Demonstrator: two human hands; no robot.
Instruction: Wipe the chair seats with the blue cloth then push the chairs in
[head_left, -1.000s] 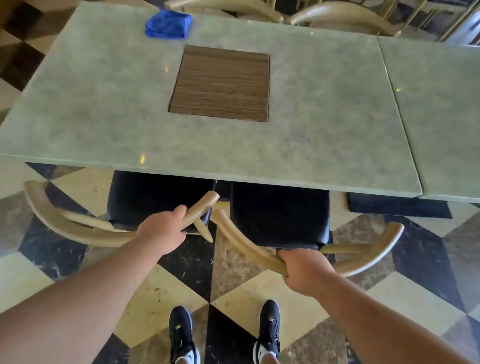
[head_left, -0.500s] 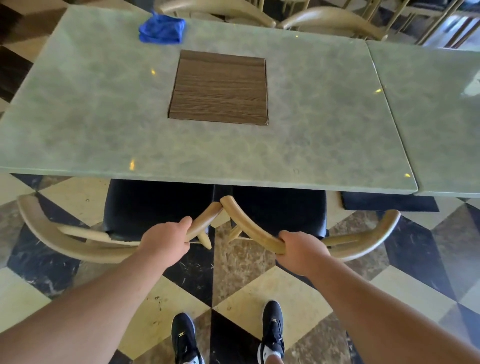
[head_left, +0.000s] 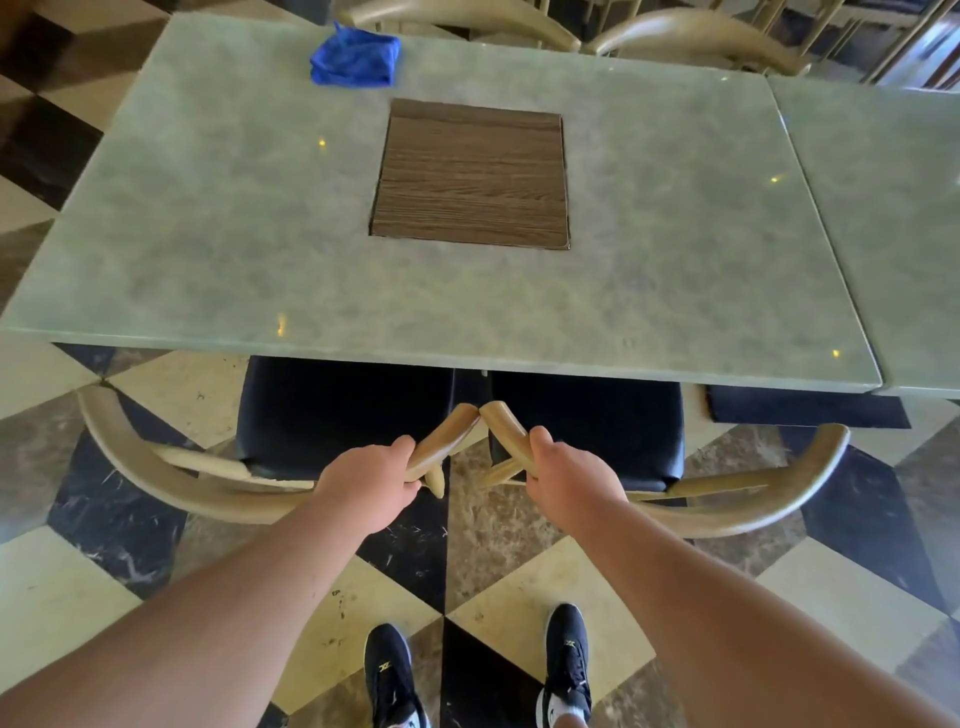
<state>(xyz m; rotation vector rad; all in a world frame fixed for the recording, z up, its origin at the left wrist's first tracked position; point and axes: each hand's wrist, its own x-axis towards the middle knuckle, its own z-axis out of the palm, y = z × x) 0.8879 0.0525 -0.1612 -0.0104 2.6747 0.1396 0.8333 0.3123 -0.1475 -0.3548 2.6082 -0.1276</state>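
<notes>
Two chairs with curved tan wooden backs and black seats stand side by side at the near edge of the pale green table (head_left: 208, 249). My left hand (head_left: 371, 480) grips the right end of the left chair's back rail (head_left: 156, 467). My right hand (head_left: 566, 480) grips the left end of the right chair's back rail (head_left: 769, 499). The two rail tips nearly touch between my hands. Both black seats (head_left: 337, 410) (head_left: 597, 421) are partly tucked under the table edge. The crumpled blue cloth (head_left: 356, 57) lies on the far left of the tabletop, away from both hands.
A brown wood-grain square (head_left: 470, 176) is set into the table's middle. A second green table (head_left: 893, 208) abuts on the right. More tan chairs (head_left: 691, 31) stand along the far side. My black shoes (head_left: 566, 660) stand on the checkered tile floor.
Both chairs have slid forward under the table, hiding more of the seats. My hands have come closer together and the two rail ends now almost meet.
</notes>
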